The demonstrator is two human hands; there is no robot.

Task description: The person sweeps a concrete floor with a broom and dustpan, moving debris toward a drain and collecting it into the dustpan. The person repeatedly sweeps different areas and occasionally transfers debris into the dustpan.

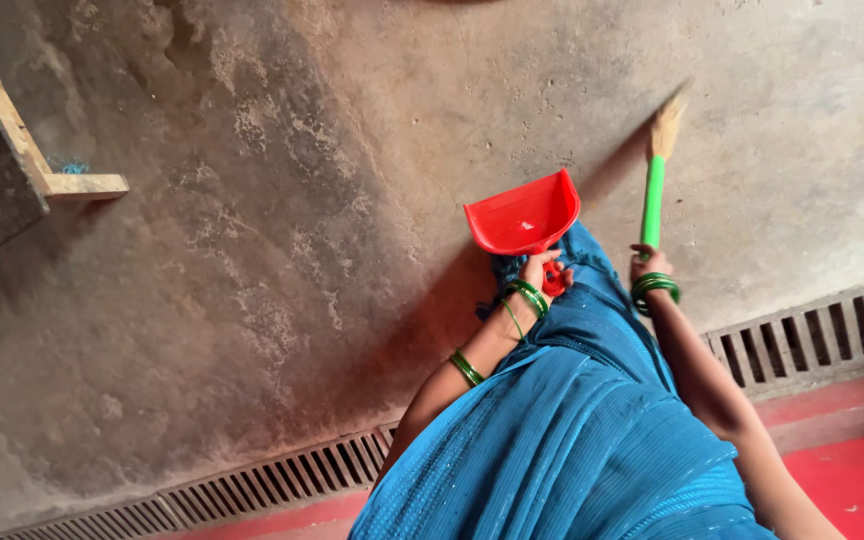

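My left hand (538, 270) grips the handle of a red plastic dustpan (522, 215), which is held out over the rough concrete floor with its open mouth facing away from me. My right hand (649, 264) is closed around the green handle of a broom (654, 195), whose straw bristles (666, 125) touch the floor further out. Both wrists carry green bangles. My blue garment (572, 440) fills the lower middle of the view.
A slotted drain grate (812, 335) runs along the floor's edge by a red-painted strip (852, 480). A wooden frame (12, 140) juts in at the upper left. The concrete floor (252, 250) is stained and patchy.
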